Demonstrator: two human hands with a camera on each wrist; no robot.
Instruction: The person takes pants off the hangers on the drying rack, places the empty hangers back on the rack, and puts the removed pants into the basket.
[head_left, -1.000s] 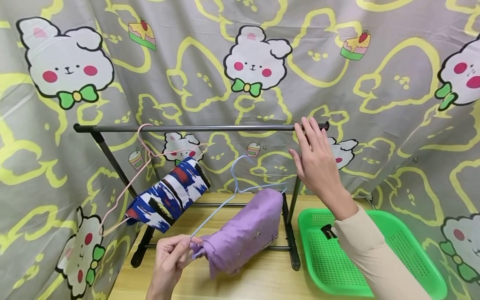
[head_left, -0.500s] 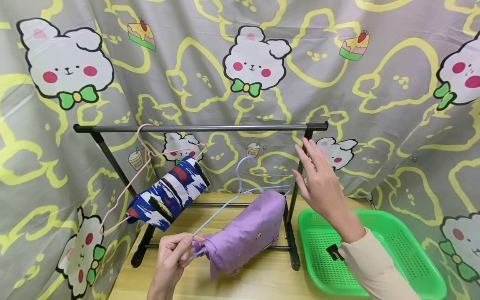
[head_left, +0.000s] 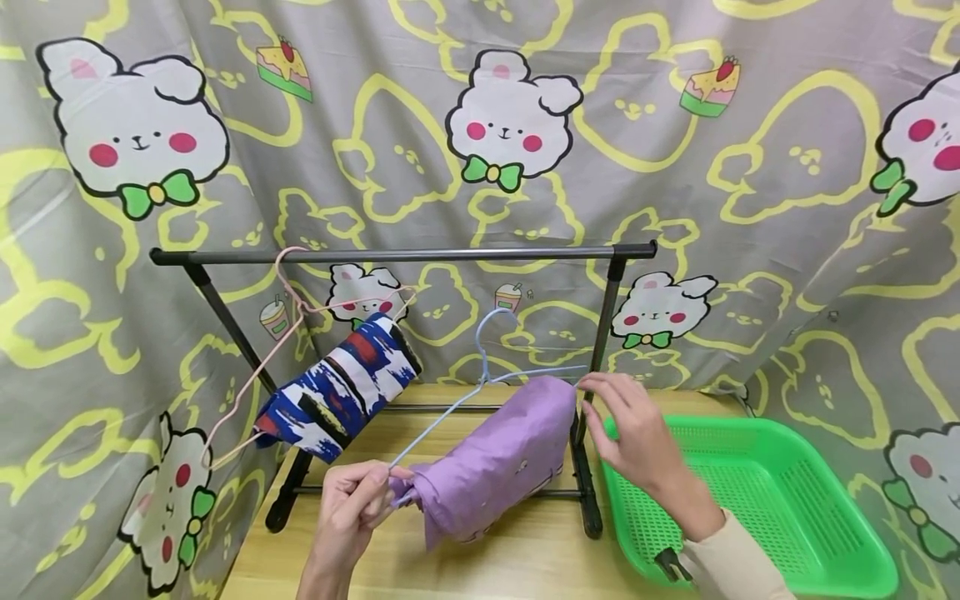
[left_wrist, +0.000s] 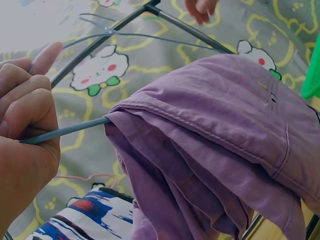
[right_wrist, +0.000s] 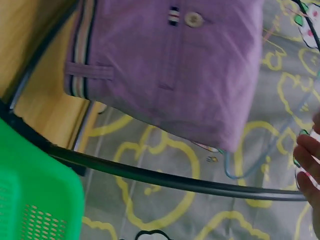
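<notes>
Cloth is draping over the lower bar of the blue hanger [head_left: 486,379]: this purple garment [head_left: 495,467] is hanging over the middle of the desk [head_left: 525,575], between your hands and in front of the rack [head_left: 420,255]. Whether its lower edge is touching the wood, you cannot tell. Your left hand [head_left: 352,504] is curling its grip round the hanger's left corner, just beyond the garment's edge. Your right hand [head_left: 633,433] is hovering just beside the hanger's right corner, its grip loosely spread and holding nothing.

The blue hook is standing below the rack's rail, leaving a gap. Along that rail, a long stretch is running from the right upright to the pink hanger [head_left: 303,308], which is hooking on near the left end and carrying a patterned garment [head_left: 341,387]. Its near edge is lying to the left of the purple cloth, with a narrow space between.

On the right side of the desk, the green basket [head_left: 817,500] is sitting just beside the rack's right foot, and your forearm is crossing above it. Your room is ending at the desk's back edge, where the printed curtain [head_left: 420,50] is closing in; it is also bordering the left edge, near the rack's left foot.
</notes>
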